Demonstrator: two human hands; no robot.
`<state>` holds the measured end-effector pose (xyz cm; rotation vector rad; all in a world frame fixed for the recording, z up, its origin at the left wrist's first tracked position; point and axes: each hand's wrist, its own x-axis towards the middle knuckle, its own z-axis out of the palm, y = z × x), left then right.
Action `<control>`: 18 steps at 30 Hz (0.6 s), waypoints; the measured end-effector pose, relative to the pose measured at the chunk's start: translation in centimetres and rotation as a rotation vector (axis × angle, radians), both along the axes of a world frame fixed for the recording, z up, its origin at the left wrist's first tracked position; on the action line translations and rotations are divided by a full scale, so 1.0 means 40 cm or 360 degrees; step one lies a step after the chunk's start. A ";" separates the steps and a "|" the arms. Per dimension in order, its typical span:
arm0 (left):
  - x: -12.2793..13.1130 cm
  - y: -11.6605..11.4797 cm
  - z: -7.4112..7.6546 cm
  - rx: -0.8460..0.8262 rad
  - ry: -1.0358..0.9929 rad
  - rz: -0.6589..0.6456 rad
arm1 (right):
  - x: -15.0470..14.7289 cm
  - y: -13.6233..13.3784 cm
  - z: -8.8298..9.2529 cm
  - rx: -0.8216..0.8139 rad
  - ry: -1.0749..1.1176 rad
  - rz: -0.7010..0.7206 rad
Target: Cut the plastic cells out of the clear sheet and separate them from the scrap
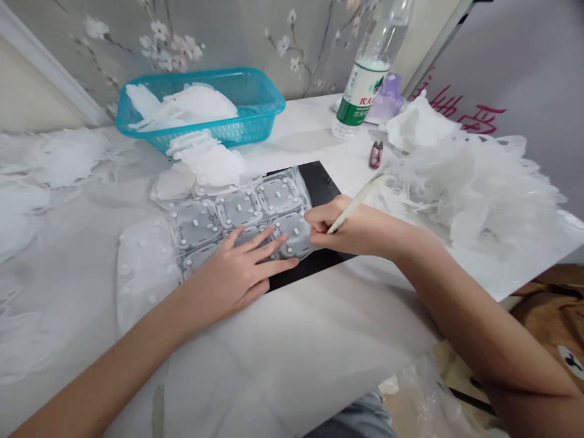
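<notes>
A translucent sheet [239, 208] of moulded rounded-square shapes with small white raised dots lies on a black board [319, 182]. My left hand [249, 267] rests flat on the sheet's near side, fingers spread. At its right edge my right hand [335, 225] is closed round a slim pale pen-like tool [353, 205], held as one holds a pen. The tool's tip is hidden by my fingers, so its exact kind cannot be seen. Left of the board, part of the sheet [146, 267] extends over the white table.
A blue basket [255, 115] of white pieces stands behind a stack of cut pieces [207, 164]. At the back right are a water bottle [360, 91] and small pink thread snips [376, 155]. Translucent scraps [474, 182] heap at right; more sheets [59, 158] lie left.
</notes>
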<state>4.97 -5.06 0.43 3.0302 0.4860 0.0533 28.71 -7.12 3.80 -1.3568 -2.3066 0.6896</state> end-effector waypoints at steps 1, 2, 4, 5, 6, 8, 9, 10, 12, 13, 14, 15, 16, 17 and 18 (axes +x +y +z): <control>0.000 -0.001 0.000 -0.0002 0.0013 0.0004 | 0.003 0.001 0.001 -0.0015 -0.0029 -0.0008; 0.001 -0.001 0.001 -0.0001 0.0021 0.0007 | 0.004 0.002 0.002 -0.0019 -0.0040 -0.0007; 0.001 -0.002 0.000 0.0004 0.0025 0.0008 | 0.006 0.003 -0.001 0.0007 -0.0001 0.0004; 0.001 -0.003 -0.001 0.0006 0.0022 0.0007 | 0.005 0.005 -0.004 0.0022 0.0043 0.0014; 0.001 -0.003 -0.002 0.0005 0.0018 0.0007 | 0.004 0.006 -0.008 0.0034 0.0097 0.0024; 0.000 -0.002 -0.002 0.0002 0.0017 0.0009 | -0.001 0.007 -0.019 0.0032 0.0212 0.0046; 0.000 -0.002 -0.003 0.0000 0.0017 0.0010 | -0.006 0.007 -0.024 0.0028 0.0270 0.0060; 0.000 -0.001 -0.003 0.0000 0.0016 0.0011 | -0.011 0.006 -0.030 0.0027 0.0321 0.0074; 0.000 -0.001 -0.003 0.0001 0.0014 0.0013 | -0.023 0.003 -0.039 0.0050 0.0401 0.0099; 0.000 -0.001 -0.004 0.0000 0.0014 0.0013 | -0.028 0.001 -0.041 0.0065 0.0423 0.0108; 0.000 -0.001 -0.004 -0.0001 0.0014 0.0012 | -0.030 -0.001 -0.042 0.0074 0.0431 0.0120; 0.001 -0.001 -0.004 -0.0003 0.0016 0.0012 | -0.030 -0.002 -0.041 0.0071 0.0422 0.0130; 0.001 -0.001 -0.004 -0.0005 0.0019 0.0014 | -0.026 -0.001 -0.038 0.0055 0.0396 0.0135; 0.001 -0.002 -0.004 -0.0008 0.0019 0.0015 | -0.019 0.000 -0.034 0.0025 0.0353 0.0130; 0.001 -0.002 -0.004 -0.0010 0.0020 0.0017 | -0.009 0.002 -0.028 -0.0017 0.0294 0.0114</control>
